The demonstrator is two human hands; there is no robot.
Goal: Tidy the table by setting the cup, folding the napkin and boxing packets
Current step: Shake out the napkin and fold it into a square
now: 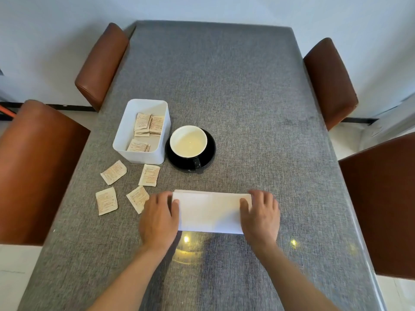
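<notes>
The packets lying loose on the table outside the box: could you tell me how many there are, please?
4 packets: one nearest the box's front corner, one below its front wall, one farthest left, one touching the left hand, which may hide more.

Grey table [247, 108]: white napkin [211, 213], folded, is lying flat under left hand [158, 219] and right hand [261, 215], each pressing one end. White box [137, 153] is holding packets; four loose packets [149, 175] are lying beside it. Cup [188, 141] is sitting on black saucer [207, 151].
</notes>
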